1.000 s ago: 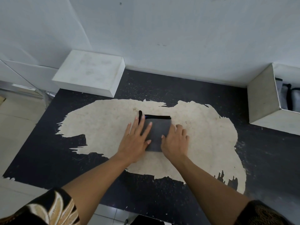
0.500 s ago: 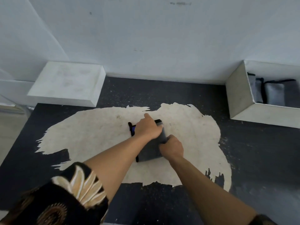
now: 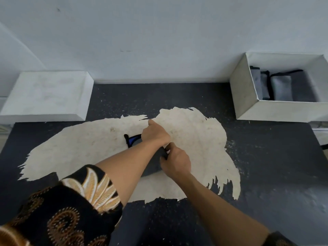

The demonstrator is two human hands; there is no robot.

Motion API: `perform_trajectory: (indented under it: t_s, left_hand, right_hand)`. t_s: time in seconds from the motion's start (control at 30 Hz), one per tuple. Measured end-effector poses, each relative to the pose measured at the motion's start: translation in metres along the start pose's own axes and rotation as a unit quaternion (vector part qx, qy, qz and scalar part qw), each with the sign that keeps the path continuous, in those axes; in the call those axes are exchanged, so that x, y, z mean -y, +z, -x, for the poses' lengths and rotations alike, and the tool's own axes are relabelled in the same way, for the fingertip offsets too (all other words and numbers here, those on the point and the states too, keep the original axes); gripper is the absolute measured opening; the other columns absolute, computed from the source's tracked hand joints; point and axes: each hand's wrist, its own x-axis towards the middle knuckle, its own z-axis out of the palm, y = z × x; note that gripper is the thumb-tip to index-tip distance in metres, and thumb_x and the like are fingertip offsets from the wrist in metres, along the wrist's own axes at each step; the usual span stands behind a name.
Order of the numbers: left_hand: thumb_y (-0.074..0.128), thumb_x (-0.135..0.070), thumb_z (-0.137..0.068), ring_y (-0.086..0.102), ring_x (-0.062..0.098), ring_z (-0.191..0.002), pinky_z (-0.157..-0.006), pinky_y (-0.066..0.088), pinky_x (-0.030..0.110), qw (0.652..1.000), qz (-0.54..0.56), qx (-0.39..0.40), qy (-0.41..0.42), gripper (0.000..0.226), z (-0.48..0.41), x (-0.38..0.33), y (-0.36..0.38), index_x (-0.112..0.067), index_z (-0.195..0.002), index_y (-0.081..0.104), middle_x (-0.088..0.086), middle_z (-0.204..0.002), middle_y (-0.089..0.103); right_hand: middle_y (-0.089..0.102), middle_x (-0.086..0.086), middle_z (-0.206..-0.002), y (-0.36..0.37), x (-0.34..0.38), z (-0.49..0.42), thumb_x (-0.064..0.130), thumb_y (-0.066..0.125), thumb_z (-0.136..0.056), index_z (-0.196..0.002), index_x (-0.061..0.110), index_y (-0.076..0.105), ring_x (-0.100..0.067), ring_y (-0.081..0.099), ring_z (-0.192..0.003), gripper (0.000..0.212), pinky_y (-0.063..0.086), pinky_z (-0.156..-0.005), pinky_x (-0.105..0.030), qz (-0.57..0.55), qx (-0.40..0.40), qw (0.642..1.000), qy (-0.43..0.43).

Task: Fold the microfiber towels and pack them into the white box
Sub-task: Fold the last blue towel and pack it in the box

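Dead centre of frame on the worn black bench [image 3: 248, 157]: folded dark grey microfiber towel with black edging [image 3: 153, 166], under both hands. Clamped on its near edge, the fingers [image 3: 171, 146] of the right hand [image 3: 175, 161]; left hand [image 3: 156, 134] curled over the far edge, fingers hidden, grip impossible to call. Looks soft, light, floppy, so best pinched through all layers for the open white box [image 3: 248, 89] at upper right.

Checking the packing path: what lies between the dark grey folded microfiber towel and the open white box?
Head view: only bare tabletop between towel and box.
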Motion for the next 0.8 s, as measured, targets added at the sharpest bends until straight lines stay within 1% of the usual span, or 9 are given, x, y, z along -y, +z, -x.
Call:
perform_trajectory:
  t_s: [0.07, 0.13, 0.2, 0.27, 0.33, 0.4, 0.5, 0.63, 0.8]
  left_hand:
    - [0.057, -0.022, -0.086, 0.058, 0.029, -0.11, -0.068, 0.042, 0.034, 1.0, 0.024, 0.001, -0.02, 0.075, -0.003, 0.011, -0.006, -0.004, -0.146, 0.017, 0.007, -0.11, 0.059]
    - [0.052, -0.03, -0.092, 0.059, 0.028, -0.099, -0.067, 0.043, 0.034, 0.998, 0.064, -0.02, -0.02, 0.06, -0.009, 0.03, -0.01, -0.005, -0.14, 0.026, 0.005, -0.101, 0.058]
    - [0.05, -0.041, -0.093, 0.063, 0.027, -0.091, -0.071, 0.047, 0.034, 0.994, 0.104, -0.034, -0.019, 0.046, -0.014, 0.048, -0.014, -0.005, -0.121, 0.047, 0.005, -0.098, 0.065]
    - [0.053, -0.036, -0.089, 0.064, 0.026, -0.081, -0.064, 0.048, 0.03, 0.988, 0.149, -0.035, -0.024, 0.033, -0.016, 0.064, -0.021, -0.006, -0.099, 0.062, 0.008, -0.091, 0.069]
    - [0.056, -0.027, -0.086, 0.065, 0.027, -0.079, -0.051, 0.04, 0.027, 0.981, 0.185, -0.035, -0.037, 0.022, -0.02, 0.081, -0.027, -0.005, -0.085, 0.062, 0.01, -0.087, 0.068]
    - [0.058, -0.025, -0.086, 0.068, 0.029, -0.082, -0.052, 0.044, 0.027, 0.976, 0.21, -0.037, -0.036, 0.02, -0.026, 0.097, -0.031, -0.007, -0.079, 0.06, 0.014, -0.088, 0.07]
    - [0.059, -0.02, -0.081, 0.069, 0.033, -0.082, -0.068, 0.059, 0.034, 0.967, 0.247, -0.036, -0.045, 0.019, -0.037, 0.119, -0.032, -0.002, -0.078, 0.065, 0.019, -0.089, 0.072]
    - [0.053, -0.01, -0.082, 0.067, 0.034, -0.09, -0.059, 0.049, 0.028, 0.966, 0.254, -0.013, -0.046, 0.01, -0.037, 0.134, -0.03, -0.007, -0.074, 0.058, 0.021, -0.095, 0.07]
    - [0.046, -0.019, -0.074, 0.067, 0.033, -0.087, -0.082, 0.06, 0.04, 0.952, 0.294, -0.018, -0.084, 0.027, -0.034, 0.143, -0.026, -0.005, -0.089, 0.063, 0.015, -0.092, 0.069]
  right_hand:
    - [0.065, -0.003, -0.095, 0.002, 0.004, 0.006, 0.024, 0.057, -0.088, -0.108, 0.018, 0.052, -0.025, 0.062, -0.077, 0.021, 0.046, -0.059, -0.033, 0.022, -0.026, 0.997, -0.064]
    - [0.063, -0.002, -0.098, 0.007, 0.01, 0.013, 0.023, 0.06, -0.086, -0.111, 0.018, 0.055, -0.023, 0.061, -0.076, 0.026, 0.044, -0.057, -0.031, 0.039, -0.053, 0.988, -0.14]
    - [0.061, -0.002, -0.094, 0.016, 0.017, 0.019, 0.023, 0.064, -0.084, -0.112, 0.017, 0.058, -0.022, 0.061, -0.072, 0.029, 0.042, -0.054, -0.028, 0.062, -0.067, 0.977, -0.191]
    - [0.059, -0.001, -0.089, 0.025, 0.026, 0.025, 0.023, 0.066, -0.081, -0.108, 0.018, 0.06, -0.02, 0.059, -0.068, 0.028, 0.044, -0.049, -0.028, 0.085, -0.08, 0.969, -0.216]
    - [0.058, -0.001, -0.085, 0.033, 0.033, 0.029, 0.022, 0.069, -0.078, -0.103, 0.018, 0.063, -0.019, 0.058, -0.067, 0.026, 0.044, -0.045, -0.027, 0.106, -0.087, 0.961, -0.239]
    - [0.059, -0.001, -0.087, 0.04, 0.036, 0.033, 0.02, 0.073, -0.075, -0.1, 0.018, 0.067, -0.019, 0.059, -0.069, 0.026, 0.043, -0.044, -0.026, 0.126, -0.086, 0.953, -0.262]
    - [0.06, -0.002, -0.093, 0.05, 0.038, 0.035, 0.018, 0.073, -0.075, -0.103, 0.018, 0.069, -0.021, 0.058, -0.076, 0.029, 0.052, -0.048, -0.029, 0.153, -0.067, 0.943, -0.287]
    - [0.061, -0.001, -0.084, 0.058, 0.036, 0.035, 0.011, 0.081, -0.066, -0.09, 0.016, 0.071, -0.021, 0.056, -0.074, 0.027, 0.05, -0.05, -0.028, 0.178, -0.049, 0.93, -0.318]
    - [0.063, -0.002, -0.081, 0.062, 0.031, 0.033, 0.006, 0.076, -0.066, -0.087, 0.014, 0.069, -0.022, 0.055, -0.074, 0.023, 0.052, -0.058, -0.032, 0.197, -0.031, 0.918, -0.343]
